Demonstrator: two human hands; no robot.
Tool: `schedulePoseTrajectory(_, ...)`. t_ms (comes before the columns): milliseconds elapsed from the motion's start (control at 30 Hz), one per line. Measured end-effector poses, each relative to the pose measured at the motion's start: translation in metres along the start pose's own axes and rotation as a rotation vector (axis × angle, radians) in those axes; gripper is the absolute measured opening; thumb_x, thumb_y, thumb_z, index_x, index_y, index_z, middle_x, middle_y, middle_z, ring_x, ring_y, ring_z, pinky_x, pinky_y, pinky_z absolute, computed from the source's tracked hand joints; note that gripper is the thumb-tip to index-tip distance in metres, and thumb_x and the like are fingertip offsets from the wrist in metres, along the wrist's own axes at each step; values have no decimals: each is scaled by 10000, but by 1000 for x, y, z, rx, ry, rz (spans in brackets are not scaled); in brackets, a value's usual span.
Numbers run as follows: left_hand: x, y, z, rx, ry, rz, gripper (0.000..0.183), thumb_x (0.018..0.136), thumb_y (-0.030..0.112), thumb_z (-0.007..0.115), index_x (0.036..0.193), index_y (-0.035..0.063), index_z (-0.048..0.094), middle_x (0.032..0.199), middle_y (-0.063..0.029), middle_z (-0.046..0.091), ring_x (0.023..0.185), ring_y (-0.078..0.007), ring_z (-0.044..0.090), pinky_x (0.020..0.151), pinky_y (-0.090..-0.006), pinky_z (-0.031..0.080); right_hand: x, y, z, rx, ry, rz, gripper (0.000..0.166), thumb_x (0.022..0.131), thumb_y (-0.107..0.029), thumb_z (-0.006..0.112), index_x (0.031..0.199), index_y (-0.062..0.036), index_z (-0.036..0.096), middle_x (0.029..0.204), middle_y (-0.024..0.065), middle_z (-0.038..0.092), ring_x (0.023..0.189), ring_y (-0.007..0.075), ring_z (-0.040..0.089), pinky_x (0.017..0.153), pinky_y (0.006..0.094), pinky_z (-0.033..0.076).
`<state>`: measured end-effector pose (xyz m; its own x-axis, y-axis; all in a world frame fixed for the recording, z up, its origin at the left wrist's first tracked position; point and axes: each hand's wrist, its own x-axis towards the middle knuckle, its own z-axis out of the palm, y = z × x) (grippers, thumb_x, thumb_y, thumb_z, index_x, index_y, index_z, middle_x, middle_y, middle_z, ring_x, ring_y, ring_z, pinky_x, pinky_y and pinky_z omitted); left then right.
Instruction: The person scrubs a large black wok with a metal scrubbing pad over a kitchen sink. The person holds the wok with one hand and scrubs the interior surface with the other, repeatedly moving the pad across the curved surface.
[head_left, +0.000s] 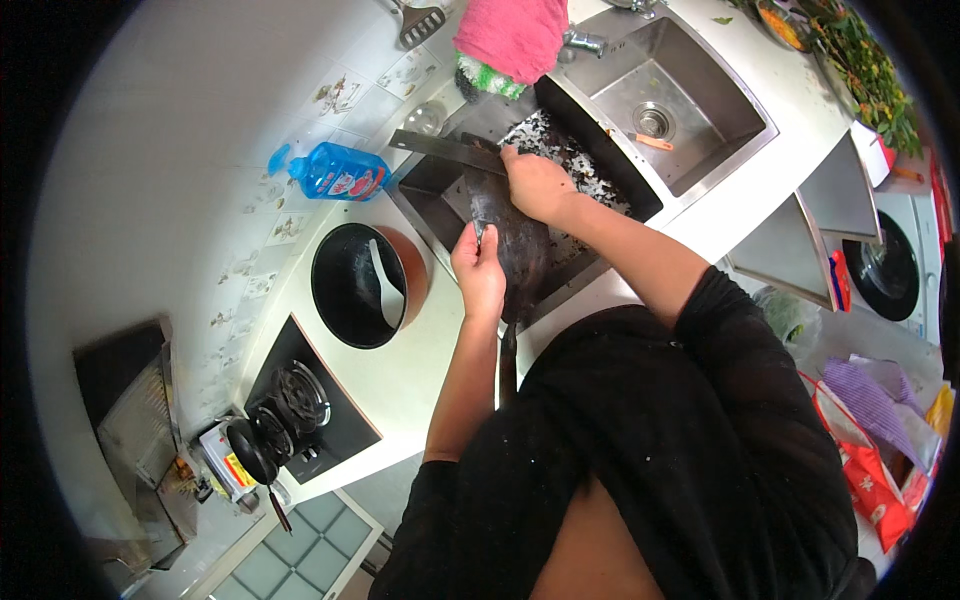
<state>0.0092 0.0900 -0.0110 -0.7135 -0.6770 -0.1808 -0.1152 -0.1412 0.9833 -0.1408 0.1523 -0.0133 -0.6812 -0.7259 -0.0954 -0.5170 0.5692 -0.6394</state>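
My right hand (541, 184) grips one end of a long flat metal strip (442, 148), which lies across the dark, scorched wok (517, 240). Pinched between the thumb and fingers of my left hand (480, 274) is the wok's near-left rim. The wok is tilted over the left sink basin (637, 176), its dark handle (508, 360) pointing toward my body. Pale and dark flakes (592, 176) are scattered on the basin floor beyond the wok. The wok and my right hand hide part of that basin.
Left of the sink stand a blue dish soap bottle (341, 172) and a deep pot (416, 262) holding a white spoon (384, 285). A gas hob (322, 405) lies farther left. An orange-handled peeler or knife (651, 141) rests in the right basin (697, 150). Cabinet doors (776, 240) hang open at right.
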Motion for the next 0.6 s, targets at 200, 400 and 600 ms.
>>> schedulePoseTrajectory(200,6,6,-10,1,-84,-24,144,961,82,531,1054,1,604,902,22,600,813,-55,494,750,-216,418,-11,-11,5,11,-16,27,276,798,-15,497,1065,40,458,862,256,648,834,415,646,730,492,515)
schedulePoseTrajectory(400,-27,-9,-26,202,-117,37,168,958,69,537,1090,-20,589,932,6,617,853,-62,506,790,-232,431,-9,-14,4,-15,-54,26,321,809,-34,505,1117,36,454,877,251,646,837,405,649,732,478,524)
schedulePoseTrajectory(600,-29,-24,-21,26,-35,30,186,969,70,518,1117,-24,579,1017,-13,616,937,-91,528,867,-233,415,-47,-31,1,-144,46,-227,240,765,-39,552,985,-10,459,841,173,604,721,364,649,608,438,530)
